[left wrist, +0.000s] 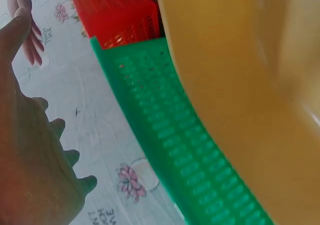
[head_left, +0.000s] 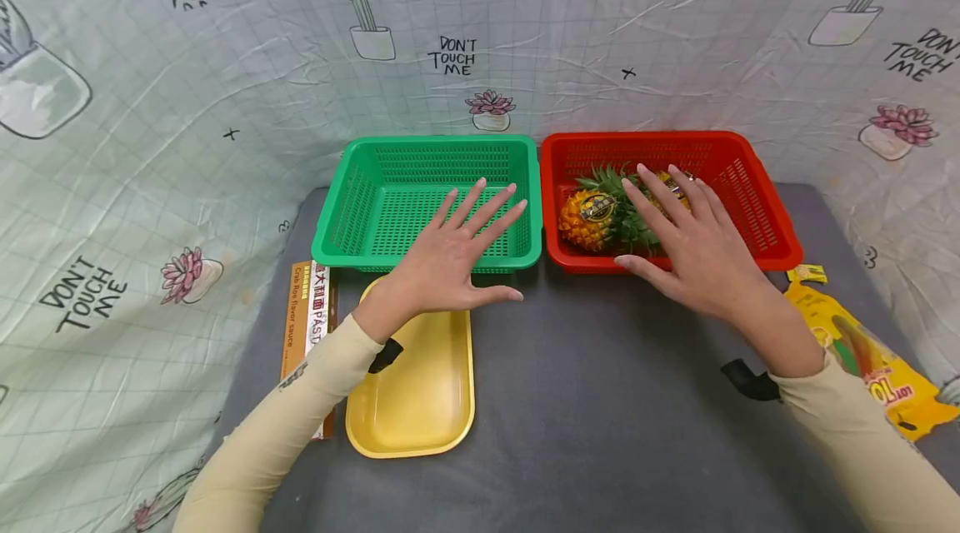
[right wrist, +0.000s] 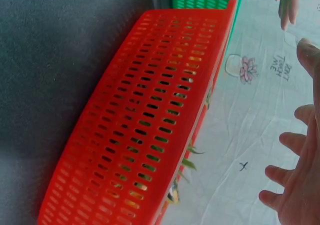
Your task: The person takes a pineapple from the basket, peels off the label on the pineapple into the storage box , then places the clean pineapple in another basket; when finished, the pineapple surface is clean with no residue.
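Observation:
My left hand point(head_left: 450, 258) is spread flat with fingers apart, over the near side of the green basket point(head_left: 341, 208) and the far end of a yellow tray point(head_left: 412, 400). Nothing is in it. Fingers splayed, my right hand point(head_left: 701, 254) hovers above the red basket point(head_left: 780, 241), also holding nothing. Two pineapples lie in the red basket; the left pineapple point(head_left: 585, 221) shows its label, and the right pineapple point(head_left: 675, 187) is partly hidden behind my fingers. No items show inside the green basket. In the left wrist view the yellow tray point(left wrist: 220, 85) fills the right side.
Left of the tray lies an orange and white pasta box point(head_left: 300, 308), partly covered by my sleeve. A yellow snack bag point(head_left: 862, 350) lies at the right edge of the grey table point(head_left: 570, 425). Behind the baskets hangs a printed curtain point(head_left: 637, 42).

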`<action>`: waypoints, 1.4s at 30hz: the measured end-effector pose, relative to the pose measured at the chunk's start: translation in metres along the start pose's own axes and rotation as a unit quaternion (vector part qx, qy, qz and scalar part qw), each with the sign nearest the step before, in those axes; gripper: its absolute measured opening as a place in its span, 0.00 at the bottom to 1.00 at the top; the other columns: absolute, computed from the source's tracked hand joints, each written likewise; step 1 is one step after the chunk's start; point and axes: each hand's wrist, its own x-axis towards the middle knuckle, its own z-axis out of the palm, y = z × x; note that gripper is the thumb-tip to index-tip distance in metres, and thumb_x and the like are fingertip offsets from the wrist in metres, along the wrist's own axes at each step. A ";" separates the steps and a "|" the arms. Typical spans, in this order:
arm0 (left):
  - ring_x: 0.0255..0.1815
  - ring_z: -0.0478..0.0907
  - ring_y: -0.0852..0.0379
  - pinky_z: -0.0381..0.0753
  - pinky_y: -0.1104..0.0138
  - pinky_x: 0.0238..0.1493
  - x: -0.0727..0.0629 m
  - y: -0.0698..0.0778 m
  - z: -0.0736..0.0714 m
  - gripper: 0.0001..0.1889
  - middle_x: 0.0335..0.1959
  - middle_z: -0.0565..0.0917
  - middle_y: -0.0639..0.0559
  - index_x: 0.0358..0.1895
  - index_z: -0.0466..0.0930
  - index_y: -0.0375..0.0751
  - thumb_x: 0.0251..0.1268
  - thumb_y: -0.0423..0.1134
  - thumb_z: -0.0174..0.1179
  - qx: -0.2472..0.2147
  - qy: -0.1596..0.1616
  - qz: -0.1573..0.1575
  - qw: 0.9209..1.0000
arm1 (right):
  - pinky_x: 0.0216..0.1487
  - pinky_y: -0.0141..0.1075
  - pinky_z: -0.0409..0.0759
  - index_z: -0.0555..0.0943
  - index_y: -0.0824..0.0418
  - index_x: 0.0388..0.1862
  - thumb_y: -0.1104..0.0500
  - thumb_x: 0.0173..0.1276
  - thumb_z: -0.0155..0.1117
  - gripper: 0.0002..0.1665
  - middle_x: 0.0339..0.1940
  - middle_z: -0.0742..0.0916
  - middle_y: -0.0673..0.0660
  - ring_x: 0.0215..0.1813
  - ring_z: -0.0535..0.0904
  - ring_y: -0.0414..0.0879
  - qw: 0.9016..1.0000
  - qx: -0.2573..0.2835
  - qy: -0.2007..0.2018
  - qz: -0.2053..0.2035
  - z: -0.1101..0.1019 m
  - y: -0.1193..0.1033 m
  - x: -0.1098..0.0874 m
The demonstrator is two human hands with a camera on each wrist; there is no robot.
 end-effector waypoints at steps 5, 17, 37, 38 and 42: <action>0.86 0.27 0.46 0.36 0.40 0.80 0.007 0.009 0.010 0.60 0.88 0.39 0.54 0.89 0.42 0.55 0.62 0.83 0.52 0.000 -0.016 0.014 1.000 | 0.80 0.62 0.42 0.51 0.53 0.90 0.39 0.69 0.72 0.60 0.88 0.55 0.60 0.84 0.49 0.68 1.000 0.007 0.001 0.011 -0.001 0.008 0.000; 0.86 0.43 0.44 0.32 0.48 0.81 0.032 0.041 0.027 0.48 0.85 0.57 0.47 0.86 0.55 0.47 0.73 0.70 0.56 0.005 -0.067 0.077 0.995 | 0.76 0.65 0.54 0.55 0.59 0.88 0.46 0.67 0.76 0.59 0.82 0.65 0.65 0.77 0.61 0.72 0.999 0.026 0.016 0.030 0.003 0.027 0.004; 0.51 0.80 0.51 0.81 0.65 0.53 0.066 0.066 0.050 0.14 0.54 0.82 0.44 0.61 0.85 0.37 0.76 0.30 0.64 0.014 0.040 0.154 0.987 | 0.76 0.69 0.49 0.53 0.68 0.86 0.38 0.76 0.66 0.56 0.79 0.64 0.77 0.76 0.59 0.77 0.983 0.060 -0.065 0.159 0.022 0.101 0.012; 0.52 0.80 0.51 0.81 0.66 0.52 0.065 0.066 0.051 0.14 0.54 0.82 0.44 0.61 0.85 0.37 0.76 0.31 0.65 0.013 0.047 0.156 0.986 | 0.76 0.69 0.49 0.52 0.67 0.86 0.37 0.76 0.66 0.57 0.79 0.63 0.77 0.76 0.58 0.77 0.982 0.068 -0.070 0.164 0.023 0.104 0.011; 0.52 0.79 0.51 0.81 0.67 0.51 0.063 0.066 0.055 0.15 0.54 0.82 0.43 0.61 0.87 0.38 0.75 0.32 0.66 0.009 0.073 0.161 0.984 | 0.74 0.72 0.50 0.51 0.66 0.87 0.37 0.78 0.61 0.55 0.82 0.60 0.76 0.78 0.54 0.78 0.973 0.116 -0.075 0.184 0.022 0.111 0.010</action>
